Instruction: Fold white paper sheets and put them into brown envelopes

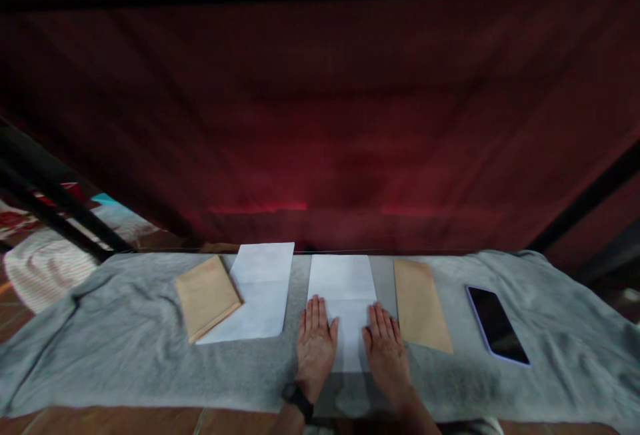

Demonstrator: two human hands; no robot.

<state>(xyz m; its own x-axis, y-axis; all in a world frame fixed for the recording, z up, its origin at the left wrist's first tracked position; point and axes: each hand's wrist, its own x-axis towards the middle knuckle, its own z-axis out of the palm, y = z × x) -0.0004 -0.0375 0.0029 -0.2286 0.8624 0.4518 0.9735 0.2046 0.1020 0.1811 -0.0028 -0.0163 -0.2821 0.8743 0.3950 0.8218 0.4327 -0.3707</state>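
Note:
A white sheet of paper (345,278) with a crease across it lies flat before me. My left hand (317,341) rests flat on its left edge, fingers stretched out and a dark watch on the wrist. On the sheet's right edge lies my right hand (386,348), also flat with its fingers extended. Close to the right of that hand is a brown envelope-like paper piece (421,305). Left of my hands another creased white sheet (263,295) is partly covered by a stack of folded brown paper (206,295).
A grey cloth (135,361) covers the narrow surface under the papers. At the right lies a phone (497,325) with a dark screen. A dark red fabric (345,121) hangs behind the surface, with black bars (65,211) at the left. Tiled floor (115,421) shows in front.

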